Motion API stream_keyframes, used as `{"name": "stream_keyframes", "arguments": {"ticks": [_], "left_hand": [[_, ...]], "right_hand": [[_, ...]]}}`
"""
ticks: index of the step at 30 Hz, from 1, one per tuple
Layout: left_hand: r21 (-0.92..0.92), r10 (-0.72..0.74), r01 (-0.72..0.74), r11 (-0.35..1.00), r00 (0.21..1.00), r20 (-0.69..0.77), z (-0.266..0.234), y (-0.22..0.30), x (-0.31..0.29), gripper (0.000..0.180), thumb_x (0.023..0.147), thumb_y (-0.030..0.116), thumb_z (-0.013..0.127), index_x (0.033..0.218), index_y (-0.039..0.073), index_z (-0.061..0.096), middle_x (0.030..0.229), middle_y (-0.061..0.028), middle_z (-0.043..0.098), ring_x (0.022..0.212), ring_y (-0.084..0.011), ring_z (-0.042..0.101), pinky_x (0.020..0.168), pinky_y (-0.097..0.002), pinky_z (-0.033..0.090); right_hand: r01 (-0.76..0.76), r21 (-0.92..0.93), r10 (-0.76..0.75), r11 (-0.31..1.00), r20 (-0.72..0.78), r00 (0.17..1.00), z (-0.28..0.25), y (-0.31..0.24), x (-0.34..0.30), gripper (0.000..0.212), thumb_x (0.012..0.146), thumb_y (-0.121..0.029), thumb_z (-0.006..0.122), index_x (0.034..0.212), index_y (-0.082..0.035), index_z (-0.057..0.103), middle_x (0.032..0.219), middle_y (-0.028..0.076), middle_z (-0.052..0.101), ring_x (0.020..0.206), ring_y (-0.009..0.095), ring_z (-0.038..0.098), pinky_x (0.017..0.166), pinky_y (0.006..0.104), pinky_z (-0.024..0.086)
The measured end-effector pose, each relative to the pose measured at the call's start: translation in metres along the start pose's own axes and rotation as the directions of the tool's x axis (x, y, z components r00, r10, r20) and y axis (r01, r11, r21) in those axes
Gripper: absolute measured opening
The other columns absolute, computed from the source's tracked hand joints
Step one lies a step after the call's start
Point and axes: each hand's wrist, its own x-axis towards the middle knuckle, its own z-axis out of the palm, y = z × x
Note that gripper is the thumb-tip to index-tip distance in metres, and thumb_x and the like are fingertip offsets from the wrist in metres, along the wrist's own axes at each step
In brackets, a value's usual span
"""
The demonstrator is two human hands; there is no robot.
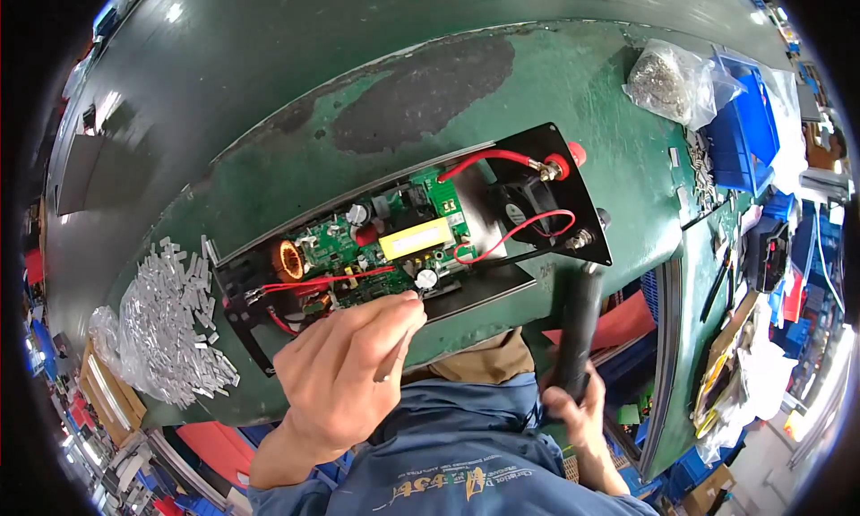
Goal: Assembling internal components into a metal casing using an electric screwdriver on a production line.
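An open power inverter lies on the bench, its green circuit board (333,240) exposed in a black metal case (488,288). Red wires, a copper coil (288,260) and a yellow-wrapped transformer (415,238) sit on it. My left hand (345,368) is closed in a pinch over the near edge of the board, beside a round capacitor (425,279). What its fingertips hold is hidden. To the right of the case, my right hand (580,407) is wrapped round the lower part of a black cylindrical tool (578,323), held upright and slightly blurred. It looks like a power screwdriver.
Many small silver metal clips (170,328) are heaped on the left of the green bench (573,86). A clear bag of small parts (667,81) and a blue bin (739,126) stand at the far right. Loose metal pieces (703,171) lie near the bin.
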Motion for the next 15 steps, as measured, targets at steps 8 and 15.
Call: {"name": "stream_keyframes", "arguments": {"ticks": [8, 15], "left_hand": [[-0.100, -0.031, 0.036, 0.994, 0.998, 0.051, -0.001, -0.003, 0.001, 0.030, 0.079, 0.000, 0.081, 0.106, 0.003, 0.067, 0.094, -0.0099, 0.074, 0.077, -0.0242, 0.073, 0.064, -0.0313, 0.057], [-0.131, -0.030, 0.033, 0.991, 0.999, 0.026, -0.001, -0.005, 0.000, 0.026, 0.083, -0.002, 0.078, 0.106, 0.001, 0.068, 0.093, -0.0130, 0.074, 0.077, -0.0262, 0.073, 0.065, -0.0319, 0.058]], "right_hand": [[0.066, -0.361, 0.024, 0.930, 0.241, 0.970, 0.030, 0.022, -0.021, 0.049, 0.091, -0.020, 0.074, 0.129, -0.001, 0.049, 0.096, 0.014, 0.066, 0.084, 0.022, 0.064, 0.079, 0.0365, 0.052], [0.202, -0.231, -0.119, 0.952, 0.331, 0.936, 0.032, 0.030, -0.018, 0.052, 0.106, -0.039, 0.036, 0.138, 0.000, 0.048, 0.102, 0.019, 0.065, 0.091, 0.028, 0.064, 0.085, 0.0390, 0.050]]}}
